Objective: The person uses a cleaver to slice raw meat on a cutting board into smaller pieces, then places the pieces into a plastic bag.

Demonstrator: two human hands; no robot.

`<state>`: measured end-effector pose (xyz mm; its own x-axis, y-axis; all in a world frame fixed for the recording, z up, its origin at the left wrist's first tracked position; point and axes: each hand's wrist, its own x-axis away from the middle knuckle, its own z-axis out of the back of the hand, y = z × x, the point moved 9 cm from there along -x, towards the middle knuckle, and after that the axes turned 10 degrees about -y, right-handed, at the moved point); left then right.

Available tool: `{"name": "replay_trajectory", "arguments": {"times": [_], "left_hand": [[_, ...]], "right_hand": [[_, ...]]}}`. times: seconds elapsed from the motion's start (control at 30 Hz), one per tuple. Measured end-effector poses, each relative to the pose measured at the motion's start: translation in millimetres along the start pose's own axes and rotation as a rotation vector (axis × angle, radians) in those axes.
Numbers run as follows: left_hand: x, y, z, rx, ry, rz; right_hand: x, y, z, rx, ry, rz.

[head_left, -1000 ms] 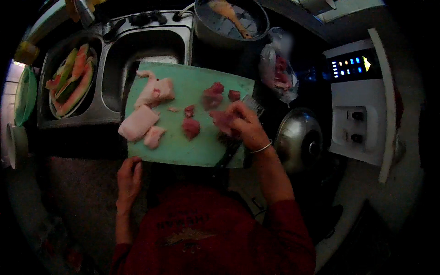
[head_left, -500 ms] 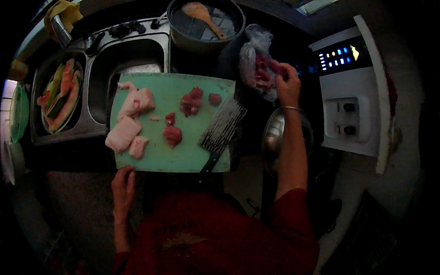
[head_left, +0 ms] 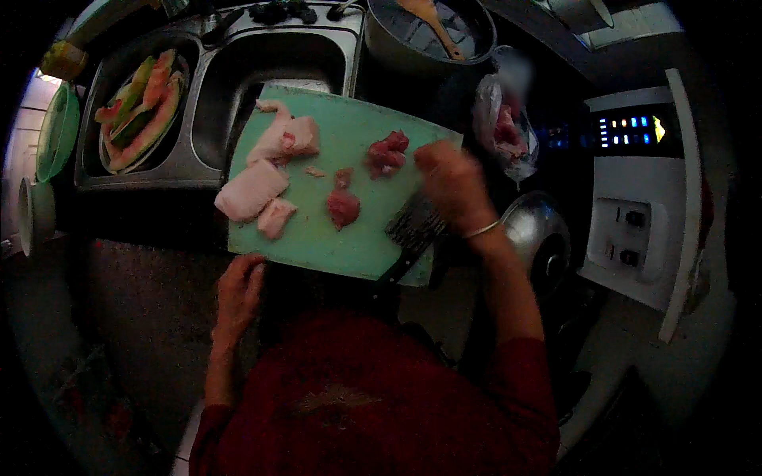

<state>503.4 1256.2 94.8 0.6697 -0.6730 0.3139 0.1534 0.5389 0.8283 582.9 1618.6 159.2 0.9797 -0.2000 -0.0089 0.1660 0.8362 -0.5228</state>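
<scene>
My right hand (head_left: pixel 456 186), slightly smeared by motion, is over the right part of a green cutting board (head_left: pixel 309 238). Its fingers are closed at the board's right edge; what they hold, if anything, is hidden. Below it lies a cleaver (head_left: pixel 415 226), partly covered by the hand, its black handle toward me. My left hand (head_left: pixel 238 295) is curled closed at the board's near left edge. Pale fatty meat pieces (head_left: pixel 252 190) lie on the board's left. Red meat chunks (head_left: pixel 387 152) and a rounder red piece (head_left: pixel 343 208) lie farther right.
A double sink (head_left: pixel 214 143) behind the board holds a plate of melon rinds (head_left: pixel 144 111). A pot (head_left: pixel 484 57) with a wooden spatula (head_left: pixel 435 28) stands at the back. Right of the board are a plastic bag of meat (head_left: pixel 508 131) and a metal lid (head_left: pixel 536 234).
My right hand has moved left from the bag of meat to the cutting board. The small red piece there is now hidden at my fingers. My left hand stays at the board's edge; the view has shifted.
</scene>
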Motion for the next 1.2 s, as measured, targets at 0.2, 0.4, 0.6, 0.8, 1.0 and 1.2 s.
{"name": "replay_trajectory", "arguments": {"times": [0.2,0.4,0.6,0.8,1.0,1.2], "left_hand": [[-6.1,6.8,3.6,-0.019,-0.019,-0.02],[1.2,-11.4,8.6,-0.049,-0.018,0.019],[0.1,-15.5,6.1,-0.069,-0.003,0.001],[-0.8,-1.5,9.3,-0.083,-0.003,-0.002],[0.1,2.0,0.5,-0.06,-0.014,-0.01],[1.0,8.9,-3.8,-0.076,0.002,-0.042]], "right_hand": [[7.4,-106.3,-98.3,0.176,-0.065,0.043],[13.3,-83.1,-104.1,0.0,0.037,-0.019],[28.6,-30.2,-100.7,-1.022,-0.113,-0.384],[46.7,61.8,31.2,-1.018,0.459,-0.32],[59.0,122.1,148.1,-0.051,0.764,-0.39],[35.0,229.4,95.0,0.172,0.407,-0.452]]}}
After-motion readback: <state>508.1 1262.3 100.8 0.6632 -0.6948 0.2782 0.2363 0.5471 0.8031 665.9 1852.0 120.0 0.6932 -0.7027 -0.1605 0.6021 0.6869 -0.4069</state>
